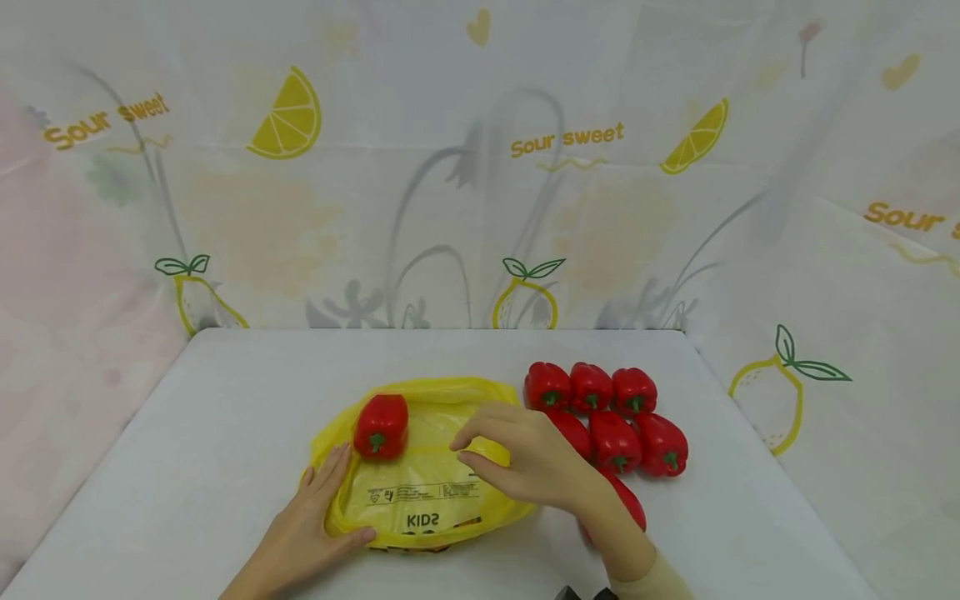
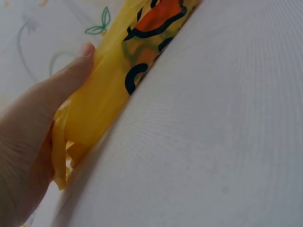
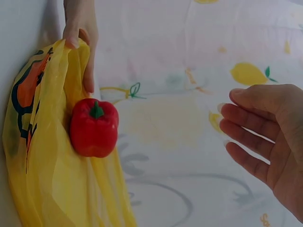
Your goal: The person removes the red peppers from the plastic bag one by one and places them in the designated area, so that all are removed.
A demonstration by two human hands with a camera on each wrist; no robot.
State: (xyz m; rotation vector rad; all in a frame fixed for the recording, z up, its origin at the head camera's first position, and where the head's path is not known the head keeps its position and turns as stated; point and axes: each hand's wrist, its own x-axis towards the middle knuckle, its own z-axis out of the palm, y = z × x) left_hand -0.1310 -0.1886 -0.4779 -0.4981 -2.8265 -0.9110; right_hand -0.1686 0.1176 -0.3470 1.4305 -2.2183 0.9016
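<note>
A yellow plastic bag (image 1: 423, 467) with printed lettering lies spread on the table, its mouth rounded open. Inside its left part is a red bell pepper (image 1: 381, 429), which also shows in the right wrist view against the yellow plastic. My left hand (image 1: 307, 525) straddles the bag's near left corner, fingers straight along the left rim and thumb stretched along the near one. In the left wrist view, that thumb (image 2: 75, 75) lies against the bag's side. Over the bag's right part hovers my right hand (image 1: 525, 454), its fingers loosely bent around nothing.
Several more red bell peppers (image 1: 615, 440) stand grouped to the right of the bag, some partly hidden behind my right hand and forearm. The white table (image 1: 247, 400) ends at a patterned cloth backdrop (image 1: 450, 208). A small dark object (image 1: 567, 593) shows at the bottom edge.
</note>
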